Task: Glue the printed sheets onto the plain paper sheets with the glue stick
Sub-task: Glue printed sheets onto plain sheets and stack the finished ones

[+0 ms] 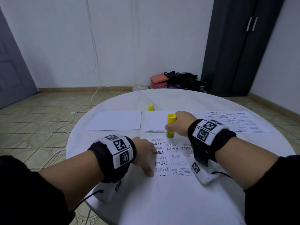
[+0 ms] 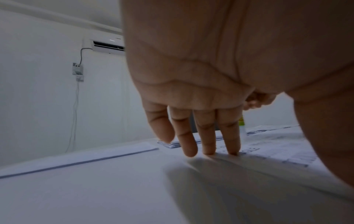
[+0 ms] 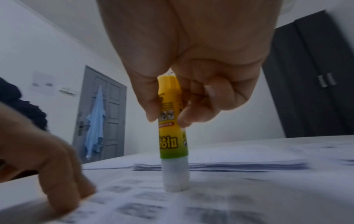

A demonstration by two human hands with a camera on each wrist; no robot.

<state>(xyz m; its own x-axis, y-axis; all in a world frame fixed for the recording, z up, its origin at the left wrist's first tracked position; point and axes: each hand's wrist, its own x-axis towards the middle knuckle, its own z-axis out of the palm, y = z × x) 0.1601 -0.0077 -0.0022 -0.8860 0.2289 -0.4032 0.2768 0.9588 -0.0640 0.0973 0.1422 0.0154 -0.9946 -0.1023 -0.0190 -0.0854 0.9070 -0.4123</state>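
On the round table (image 1: pixel 162 200), a printed sheet (image 1: pixel 172 158) lay at lower centre of the frame, with the left hand (image 1: pixel 144 157) on its left edge and the glue stick (image 1: pixel 170 125), upright in the right hand (image 1: pixel 181 123), standing at its upper edge. Above it lay a stack of plain sheets (image 1: pixel 155 122), a single plain sheet (image 1: pixel 115 120) to the left and more printed sheets (image 1: pixel 235 121) to the right. The cap (image 1: pixel 151 107) stood above the stack's upper left corner.
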